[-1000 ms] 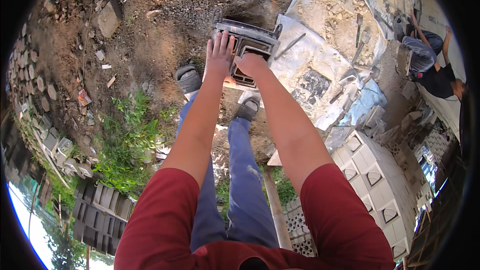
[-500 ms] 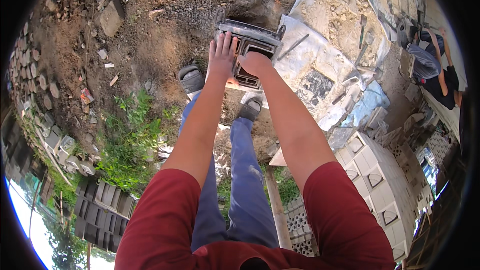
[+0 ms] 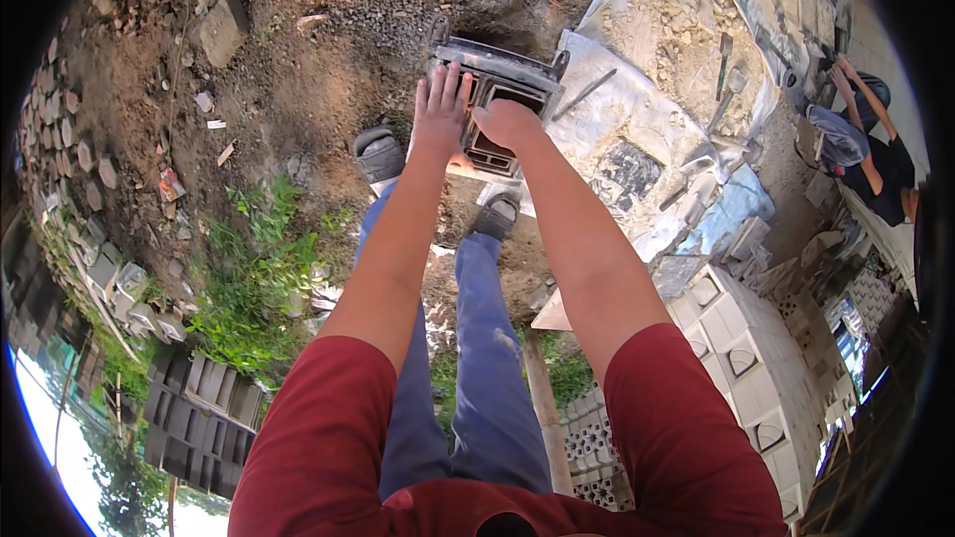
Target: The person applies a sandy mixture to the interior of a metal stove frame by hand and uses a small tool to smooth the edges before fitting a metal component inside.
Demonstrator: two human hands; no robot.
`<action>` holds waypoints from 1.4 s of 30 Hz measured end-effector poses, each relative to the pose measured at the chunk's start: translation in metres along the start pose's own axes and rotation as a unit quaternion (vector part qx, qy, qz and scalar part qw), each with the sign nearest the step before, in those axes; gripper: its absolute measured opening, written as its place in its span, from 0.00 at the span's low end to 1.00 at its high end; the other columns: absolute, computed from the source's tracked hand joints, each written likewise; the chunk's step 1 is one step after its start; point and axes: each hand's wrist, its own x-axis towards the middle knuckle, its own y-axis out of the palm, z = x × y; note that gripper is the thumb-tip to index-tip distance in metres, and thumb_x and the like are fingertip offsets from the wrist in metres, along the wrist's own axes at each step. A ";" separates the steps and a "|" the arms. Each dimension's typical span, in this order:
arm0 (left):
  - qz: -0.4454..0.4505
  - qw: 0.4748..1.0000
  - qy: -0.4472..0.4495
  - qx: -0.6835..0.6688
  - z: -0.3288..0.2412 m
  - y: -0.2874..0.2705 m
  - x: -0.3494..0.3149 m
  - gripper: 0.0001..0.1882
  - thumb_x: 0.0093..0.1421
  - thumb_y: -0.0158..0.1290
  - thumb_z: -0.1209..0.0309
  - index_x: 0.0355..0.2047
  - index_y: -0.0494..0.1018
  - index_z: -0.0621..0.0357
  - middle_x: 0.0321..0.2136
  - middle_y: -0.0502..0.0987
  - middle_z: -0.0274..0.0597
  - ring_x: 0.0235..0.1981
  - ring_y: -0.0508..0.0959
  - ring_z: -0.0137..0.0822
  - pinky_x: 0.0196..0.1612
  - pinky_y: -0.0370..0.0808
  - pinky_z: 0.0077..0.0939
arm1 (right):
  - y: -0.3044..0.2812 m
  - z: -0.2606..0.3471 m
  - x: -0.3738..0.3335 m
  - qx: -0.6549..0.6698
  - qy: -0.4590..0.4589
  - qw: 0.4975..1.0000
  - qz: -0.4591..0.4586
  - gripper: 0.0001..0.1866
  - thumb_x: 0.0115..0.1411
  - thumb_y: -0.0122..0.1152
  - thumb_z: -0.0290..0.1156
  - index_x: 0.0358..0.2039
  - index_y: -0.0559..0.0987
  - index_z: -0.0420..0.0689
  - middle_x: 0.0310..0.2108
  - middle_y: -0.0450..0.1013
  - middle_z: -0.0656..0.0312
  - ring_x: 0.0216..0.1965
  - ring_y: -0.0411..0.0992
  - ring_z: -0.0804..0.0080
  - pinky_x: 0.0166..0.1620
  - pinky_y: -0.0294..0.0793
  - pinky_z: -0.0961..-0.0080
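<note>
Head view: a dark metal block mould is seen standing on the bare earth just ahead of the person's two shoes, beside a grey plastic sheet on which a heap of sandy mix is spread; the left hand is laid flat against the mould's near left side with its fingers spread and straight, so nothing is clasped by it; the right hand is closed in a fist over the mould's near frame, and something there, probably a bar or the rim, appears to be gripped, though the part inside the fist is hidden; the mould is judged to be heavy and wholly rigid, being steel with thick walls and inner partitions, and gritty rather than slippery from dried mix; it is best taken by the side lugs or handles that stand out at its two far corners, or by the top rim with both hands, so that the weight is shared evenly; thin edges should be avoided; finished pale blocks are stacked to the right, well apart.
</note>
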 end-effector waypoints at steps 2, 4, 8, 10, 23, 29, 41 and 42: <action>0.002 1.000 -0.003 0.009 0.000 0.000 0.001 0.92 0.25 0.76 0.34 0.78 0.28 0.54 0.79 0.28 0.52 0.79 0.31 0.56 0.77 0.35 0.59 | -0.001 0.000 -0.001 0.001 0.006 1.000 -0.002 0.29 0.63 0.46 0.51 0.41 0.87 0.41 0.47 0.81 0.43 0.50 0.79 0.44 0.56 0.76 0.53; -0.006 1.000 0.001 -0.002 -0.002 0.001 0.002 0.92 0.24 0.76 0.34 0.78 0.28 0.53 0.79 0.28 0.52 0.79 0.31 0.55 0.77 0.35 0.59 | 0.000 -0.003 0.000 -0.004 -0.010 1.000 -0.008 0.28 0.62 0.47 0.50 0.40 0.87 0.41 0.45 0.81 0.44 0.49 0.79 0.44 0.55 0.76 0.52; -0.011 1.000 -0.001 -0.006 -0.001 0.003 0.003 0.92 0.23 0.77 0.35 0.78 0.29 0.53 0.79 0.29 0.51 0.79 0.32 0.55 0.78 0.36 0.59 | -0.002 -0.004 -0.003 0.018 -0.016 1.000 -0.006 0.29 0.64 0.49 0.52 0.39 0.87 0.39 0.43 0.81 0.40 0.48 0.79 0.41 0.53 0.76 0.50; -0.018 1.000 -0.003 -0.002 0.002 0.006 0.002 0.92 0.22 0.77 0.35 0.78 0.29 0.53 0.79 0.30 0.51 0.79 0.32 0.55 0.78 0.36 0.59 | -0.003 0.001 -0.006 0.012 -0.012 1.000 -0.011 0.29 0.65 0.48 0.52 0.39 0.87 0.39 0.43 0.81 0.40 0.48 0.79 0.41 0.52 0.76 0.51; -0.022 1.000 0.000 0.000 -0.002 0.001 -0.001 0.92 0.22 0.77 0.35 0.78 0.29 0.54 0.79 0.31 0.51 0.79 0.34 0.55 0.78 0.37 0.58 | -0.004 0.001 -0.011 0.006 -0.008 1.000 -0.019 0.29 0.64 0.47 0.53 0.38 0.87 0.40 0.42 0.81 0.41 0.47 0.79 0.42 0.52 0.76 0.51; -0.031 1.000 0.002 0.002 -0.002 0.007 0.002 0.93 0.20 0.77 0.35 0.78 0.30 0.54 0.79 0.32 0.52 0.79 0.35 0.55 0.78 0.37 0.58 | -0.010 0.005 -0.019 -0.009 0.010 1.000 -0.005 0.26 0.60 0.50 0.50 0.40 0.88 0.45 0.45 0.82 0.45 0.49 0.79 0.45 0.54 0.76 0.53; -0.035 0.999 -0.002 -0.005 -0.001 0.003 -0.002 0.93 0.19 0.77 0.36 0.79 0.32 0.54 0.79 0.32 0.50 0.80 0.35 0.53 0.78 0.38 0.57 | -0.024 0.008 -0.064 0.003 -0.017 1.000 -0.024 0.29 0.65 0.46 0.51 0.38 0.87 0.39 0.42 0.81 0.40 0.46 0.79 0.42 0.51 0.76 0.51; -0.032 0.999 -0.003 -0.002 -0.002 0.003 -0.002 0.93 0.19 0.77 0.36 0.79 0.31 0.54 0.79 0.32 0.50 0.80 0.35 0.53 0.78 0.38 0.57 | -0.025 0.006 -0.068 0.006 -0.006 1.000 -0.023 0.29 0.65 0.46 0.51 0.37 0.87 0.38 0.42 0.81 0.40 0.46 0.79 0.42 0.51 0.76 0.51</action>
